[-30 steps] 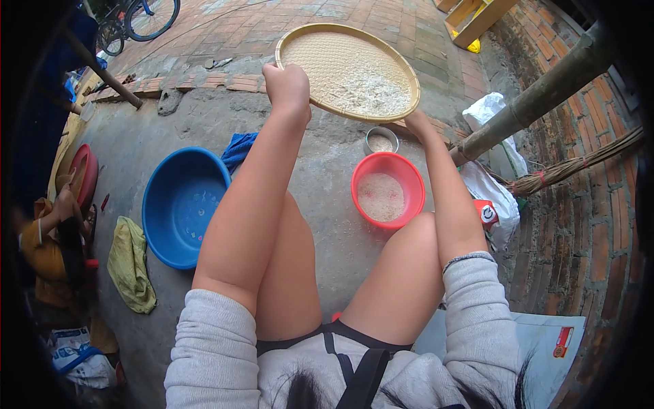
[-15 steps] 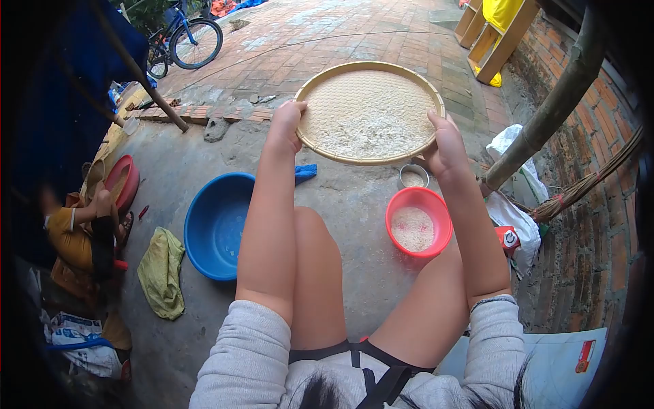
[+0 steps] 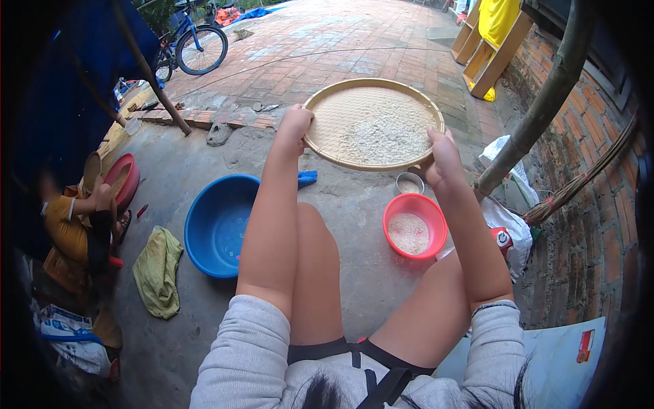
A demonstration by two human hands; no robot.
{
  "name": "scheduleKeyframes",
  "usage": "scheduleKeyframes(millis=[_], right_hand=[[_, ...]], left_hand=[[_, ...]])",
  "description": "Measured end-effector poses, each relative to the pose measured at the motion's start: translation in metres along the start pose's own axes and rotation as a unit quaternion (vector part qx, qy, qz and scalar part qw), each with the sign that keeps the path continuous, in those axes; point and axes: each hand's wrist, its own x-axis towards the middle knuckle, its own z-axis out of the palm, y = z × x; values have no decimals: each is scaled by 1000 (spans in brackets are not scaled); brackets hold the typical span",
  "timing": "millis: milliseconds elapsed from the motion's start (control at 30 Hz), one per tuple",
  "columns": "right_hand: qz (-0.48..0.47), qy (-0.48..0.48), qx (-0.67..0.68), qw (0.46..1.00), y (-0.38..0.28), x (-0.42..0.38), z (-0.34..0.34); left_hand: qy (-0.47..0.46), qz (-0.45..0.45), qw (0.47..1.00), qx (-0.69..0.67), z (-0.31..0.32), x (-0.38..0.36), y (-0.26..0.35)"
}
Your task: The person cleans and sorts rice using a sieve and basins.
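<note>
A round woven winnowing basket (image 3: 334,112) is held out in front of me, above the ground. My left hand (image 3: 296,127) grips its left rim and my right hand (image 3: 441,158) its right rim, thumbs on top; the fingers beneath are mostly hidden. Whitish grains (image 3: 385,140) lie in a patch on the basket's middle and right part. Below my right hand stand a small metal bowl (image 3: 409,184) with some grain and a pink-red basin (image 3: 441,235) partly filled with white grains. Left of my left forearm sits a large blue tub (image 3: 208,228), partly covered by the arm.
A crumpled green sack (image 3: 158,273) lies left of the tub. Further left, a person (image 3: 71,221) sits beside a red basin (image 3: 131,184). On the right, a slanted wooden pole (image 3: 528,129) and white bags (image 3: 521,238) stand near the brick wall (image 3: 603,204). A bicycle (image 3: 201,49) is behind.
The winnowing basket has dropped slightly in view and moved a little right, held by both hands. The grains in it have gathered into a tighter patch toward the middle right.
</note>
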Motion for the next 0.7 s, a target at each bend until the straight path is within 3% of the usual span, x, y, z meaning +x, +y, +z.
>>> scheduleKeyframes(millis=[67, 167, 267, 333, 400, 433, 567, 633, 700], right_hand=[[-3, 7, 4, 1000, 0, 3, -4], [183, 11, 39, 982, -7, 56, -48], [237, 49, 56, 969, -13, 43, -39], [192, 45, 75, 977, -9, 13, -13], [34, -27, 7, 999, -24, -34, 18], [6, -14, 2, 1000, -28, -37, 18], [70, 31, 92, 993, -30, 45, -57], [212, 39, 66, 974, -45, 44, -69], [133, 78, 85, 984, -38, 28, -48]], left_hand=[[16, 6, 1000, 4, 3, -3, -3], [42, 36, 993, 109, 34, -45, 8], [54, 9, 993, 109, 34, -46, 12], [12, 1, 999, 31, 3, -28, 13], [-60, -40, 995, -65, -14, -18, 14], [-47, -24, 998, -45, -6, -18, 12], [34, 33, 998, 37, 61, -51, 4], [33, 29, 998, 51, 76, -60, 5], [-13, 2, 996, 86, 49, -33, 6]])
